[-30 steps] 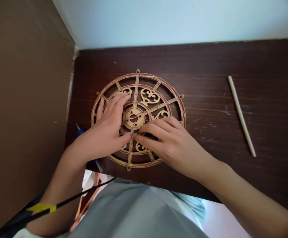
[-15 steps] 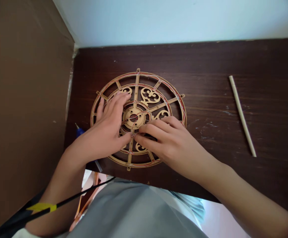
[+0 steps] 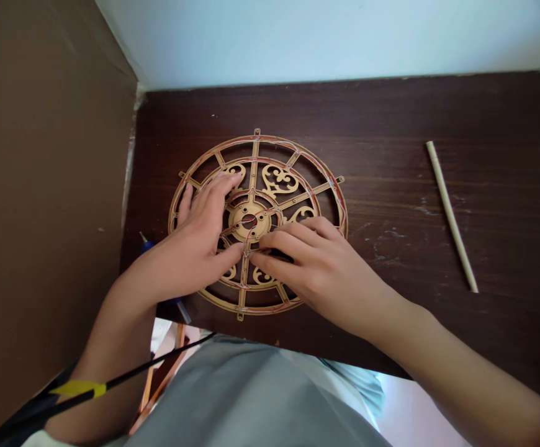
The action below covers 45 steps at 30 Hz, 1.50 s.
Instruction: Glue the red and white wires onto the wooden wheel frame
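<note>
A round laser-cut wooden wheel (image 3: 298,155) with spokes, scroll ornaments and thin red lines along its bars lies flat on the dark wooden table (image 3: 391,112). My left hand (image 3: 195,239) lies flat on the wheel's left half, fingers stretched toward the hub, thumb pressing near the lower spoke. My right hand (image 3: 316,267) rests on the lower right part. Its thumb and forefinger are pressed together at a point just below the hub, pinching something too thin to make out, perhaps a red thread. The two thumbs nearly meet there.
A pale wooden stick (image 3: 451,214) lies on the table to the right, apart from the wheel. A blue pen-like object (image 3: 146,245) peeks out under my left wrist at the table's left edge. A brown wall stands on the left, a pale wall behind.
Almost nothing has moved. My left thumb has slid slightly toward the right hand's fingertips; the view has shifted a little.
</note>
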Motion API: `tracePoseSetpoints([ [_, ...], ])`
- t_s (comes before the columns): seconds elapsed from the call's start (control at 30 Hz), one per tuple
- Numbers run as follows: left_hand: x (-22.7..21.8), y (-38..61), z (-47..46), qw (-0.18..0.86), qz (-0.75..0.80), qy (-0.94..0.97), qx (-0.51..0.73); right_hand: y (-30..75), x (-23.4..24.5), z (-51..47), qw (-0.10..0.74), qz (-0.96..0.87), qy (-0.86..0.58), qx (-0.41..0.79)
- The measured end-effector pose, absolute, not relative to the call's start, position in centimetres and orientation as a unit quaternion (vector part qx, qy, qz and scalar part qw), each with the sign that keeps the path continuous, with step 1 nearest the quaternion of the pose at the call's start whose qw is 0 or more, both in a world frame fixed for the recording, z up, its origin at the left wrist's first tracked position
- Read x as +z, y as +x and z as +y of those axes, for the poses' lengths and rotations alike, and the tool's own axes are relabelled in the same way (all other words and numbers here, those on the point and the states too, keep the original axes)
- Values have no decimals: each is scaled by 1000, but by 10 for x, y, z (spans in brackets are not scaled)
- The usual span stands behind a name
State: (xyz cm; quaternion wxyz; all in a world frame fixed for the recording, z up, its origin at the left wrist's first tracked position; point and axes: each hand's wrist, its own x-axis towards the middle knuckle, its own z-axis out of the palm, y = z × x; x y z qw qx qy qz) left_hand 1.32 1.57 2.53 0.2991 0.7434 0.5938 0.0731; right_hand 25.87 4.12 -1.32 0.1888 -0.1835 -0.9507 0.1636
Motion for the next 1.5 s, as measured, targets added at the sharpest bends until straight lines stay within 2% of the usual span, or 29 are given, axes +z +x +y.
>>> tracePoseSetpoints([
  [0.2,25,11,15,307,605,729,90,259,-13,41,191,-949,-187,166],
  [0.6,39,19,3,235,598,730,233,259,-12,41,183,-947,-192,183],
  [0.7,34,19,-10,213,594,743,222,259,-12,41,181,-946,-194,186],
  [0.87,20,13,-38,120,620,741,226,259,-13,40,184,-944,-196,193],
  [1.0,9,4,-57,69,620,766,153,257,-19,38,208,-937,-206,189],
  [1.23,13,0,-59,91,601,790,78,258,-19,38,213,-936,-207,190],
  [1.33,15,2,-57,104,600,790,72,259,-15,40,192,-941,-200,194],
  [1.5,15,4,-55,105,592,795,85,257,-19,38,216,-936,-205,190],
])
